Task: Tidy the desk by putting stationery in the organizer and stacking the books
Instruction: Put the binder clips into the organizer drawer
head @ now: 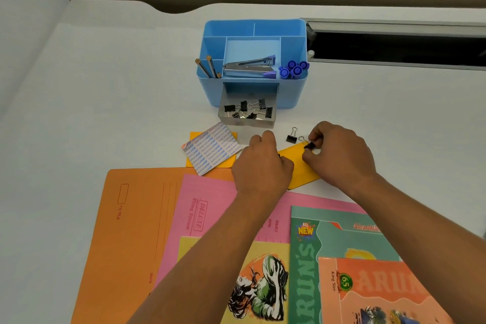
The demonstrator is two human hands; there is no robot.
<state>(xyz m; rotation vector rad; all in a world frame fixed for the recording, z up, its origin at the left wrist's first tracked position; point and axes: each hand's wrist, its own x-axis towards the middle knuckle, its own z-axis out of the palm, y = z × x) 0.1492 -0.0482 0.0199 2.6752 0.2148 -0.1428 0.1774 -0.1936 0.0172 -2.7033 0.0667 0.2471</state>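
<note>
A blue desk organizer (pixel 292 95) stands mid-desk, holding two pencils (pixel 206 67), a stapler (pixel 249 67) and several blue pens (pixel 293 70). Its grey drawer (pixel 223 113) is pulled out with several black binder clips (pixel 248 109) inside. My right hand (pixel 339 152) pinches a black binder clip (pixel 309 144) above a yellow sticky-note pad (pixel 299 163). My left hand (pixel 263 163) is curled over the pad's left end; something small and dark shows at its fingers. Another binder clip (pixel 291 137) lies loose on the desk.
Two more sticky-note pads (pixel 210 151) lie left of my hands. An orange folder (pixel 134 231) and a pink folder (pixel 207 208) lie nearer me, with three notebooks (pixel 339 239) on them. An open cable slot (pixel 394 47) runs along the desk's back right.
</note>
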